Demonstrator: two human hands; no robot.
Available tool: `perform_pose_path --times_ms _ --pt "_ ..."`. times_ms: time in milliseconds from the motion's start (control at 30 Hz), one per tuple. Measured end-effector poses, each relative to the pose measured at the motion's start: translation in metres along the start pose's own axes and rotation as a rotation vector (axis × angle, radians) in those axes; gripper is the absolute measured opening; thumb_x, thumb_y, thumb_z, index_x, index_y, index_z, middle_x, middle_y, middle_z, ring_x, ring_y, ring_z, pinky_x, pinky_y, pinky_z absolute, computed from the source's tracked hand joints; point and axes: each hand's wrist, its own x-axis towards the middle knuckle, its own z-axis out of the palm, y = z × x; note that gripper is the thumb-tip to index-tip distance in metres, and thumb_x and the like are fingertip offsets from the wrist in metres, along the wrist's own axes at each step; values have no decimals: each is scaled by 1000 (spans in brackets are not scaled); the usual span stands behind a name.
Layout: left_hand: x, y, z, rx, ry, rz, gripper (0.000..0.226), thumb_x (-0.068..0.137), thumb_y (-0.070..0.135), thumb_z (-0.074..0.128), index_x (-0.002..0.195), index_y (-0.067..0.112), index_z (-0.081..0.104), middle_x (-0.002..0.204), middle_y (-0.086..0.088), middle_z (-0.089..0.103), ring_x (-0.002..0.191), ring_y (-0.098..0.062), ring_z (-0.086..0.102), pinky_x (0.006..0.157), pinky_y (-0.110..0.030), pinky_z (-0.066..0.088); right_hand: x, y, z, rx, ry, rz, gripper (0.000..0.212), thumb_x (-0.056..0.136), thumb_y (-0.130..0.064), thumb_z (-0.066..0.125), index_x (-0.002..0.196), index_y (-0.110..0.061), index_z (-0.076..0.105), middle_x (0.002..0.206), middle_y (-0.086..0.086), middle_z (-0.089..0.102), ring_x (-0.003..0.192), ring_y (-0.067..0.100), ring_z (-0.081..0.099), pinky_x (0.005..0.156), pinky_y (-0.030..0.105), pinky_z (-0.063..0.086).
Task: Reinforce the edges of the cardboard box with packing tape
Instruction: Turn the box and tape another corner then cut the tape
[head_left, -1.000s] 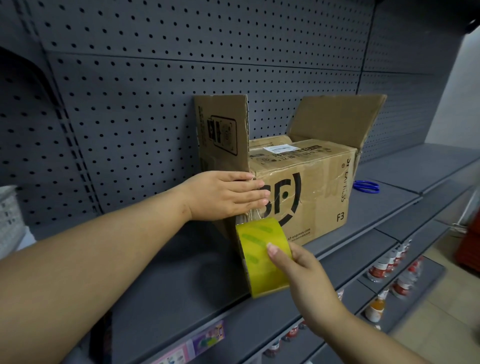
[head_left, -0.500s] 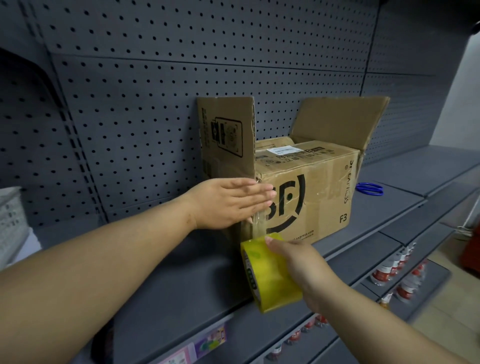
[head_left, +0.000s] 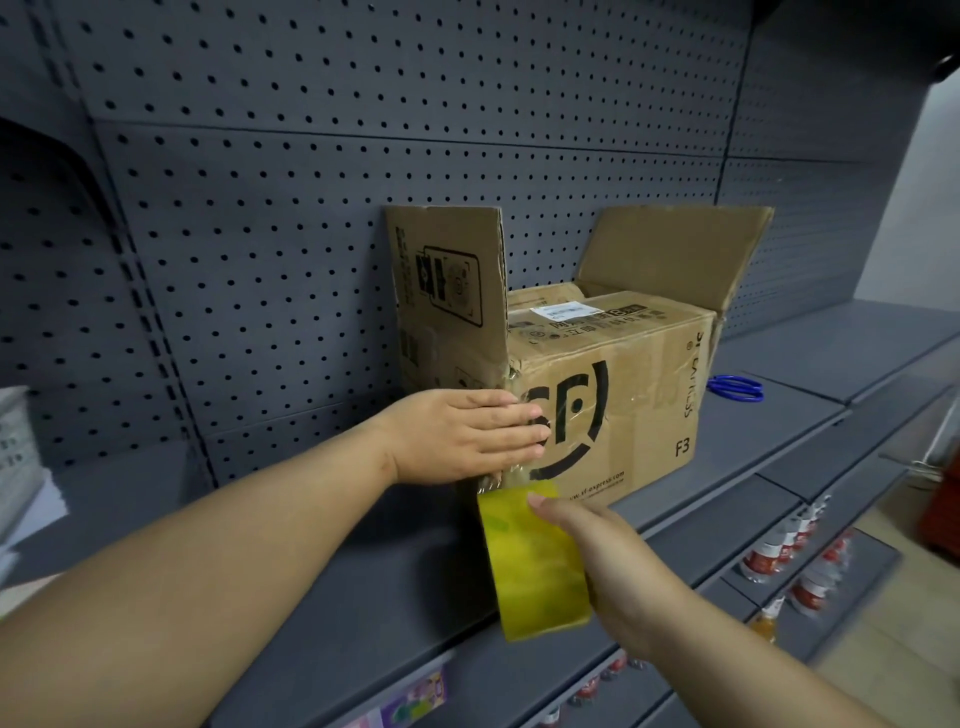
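A brown cardboard box (head_left: 639, 410) with a black logo stands on a grey shelf, two of its top flaps upright. My left hand (head_left: 462, 434) lies flat with fingers together, pressed against the box's near vertical corner. A strip of clear tape runs down that corner from under the palm to the yellow-tinted tape roll (head_left: 535, 558). My right hand (head_left: 597, 551) grips the roll just below the box's bottom corner, in front of the shelf edge.
Blue-handled scissors (head_left: 735, 387) lie on the shelf (head_left: 322, 571) right of the box. A grey pegboard wall (head_left: 311, 208) backs the shelf. Lower shelves at the right hold several small bottles (head_left: 779, 556). A white basket (head_left: 15, 447) sits at the far left.
My right hand has pulled the tape roll down below the box's bottom corner. My left hand has slid slightly down along the corner, smoothing the tape.
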Motion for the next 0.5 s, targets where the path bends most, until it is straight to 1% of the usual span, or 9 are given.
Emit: perform_pose_path --times_ms 33,100,133,167,233,333,433,467,500 --pt "0 0 0 0 3 2 42 98 11 25 130 19 52 135 2 54 127 -15 47 114 -32 14 -2 2 -3 57 -53 12 12 83 -26 62 93 -20 63 99 5 69 94 22 64 88 37 51" --pt "1 -1 1 6 13 8 40 98 14 28 130 18 52 135 2 53 127 -15 47 114 -32 14 -4 5 -7 103 -146 -8 14 83 -14 60 96 -13 66 90 6 74 82 20 69 70 30 55" --pt "1 0 1 11 16 10 38 98 17 32 131 19 52 136 2 52 128 -14 46 114 -32 14 -4 7 -8 108 -169 -34 16 83 -13 60 96 -11 67 86 6 74 76 18 70 63 27 55" --pt "0 1 1 25 19 9 38 97 23 37 132 19 51 137 2 51 129 -14 44 114 -32 14 -5 8 -9 110 -177 -64 18 81 -15 60 96 -9 68 82 6 74 71 17 70 59 25 54" --pt "-2 4 1 62 25 2 42 96 31 41 136 21 45 142 1 46 133 -13 39 114 -32 15 -4 9 -11 123 -157 -116 26 77 -23 60 95 -7 69 79 7 74 67 16 70 57 24 54" --pt "-4 11 0 74 27 -9 46 95 21 37 141 24 36 146 0 39 136 -12 32 114 -31 11 -2 9 -14 119 -106 -170 26 82 -27 58 94 -7 69 79 6 75 67 16 70 59 23 53" --pt "-5 9 2 69 17 1 42 97 25 35 139 22 40 145 4 41 135 -10 33 115 -31 12 -3 10 -12 64 -82 -196 35 85 -36 54 98 -8 70 91 10 75 79 19 70 67 24 55" --pt "-4 8 4 70 9 7 42 97 26 37 138 21 41 144 5 42 135 -11 34 115 -31 13 -5 10 -11 48 -69 -209 37 84 -38 53 96 -9 70 91 9 75 78 17 70 66 22 55" --pt "-5 8 5 75 0 11 43 95 25 40 138 21 41 144 6 43 134 -12 35 115 -32 13 -6 11 -11 35 -52 -217 35 85 -39 51 92 -10 71 86 5 76 74 12 70 63 17 53"
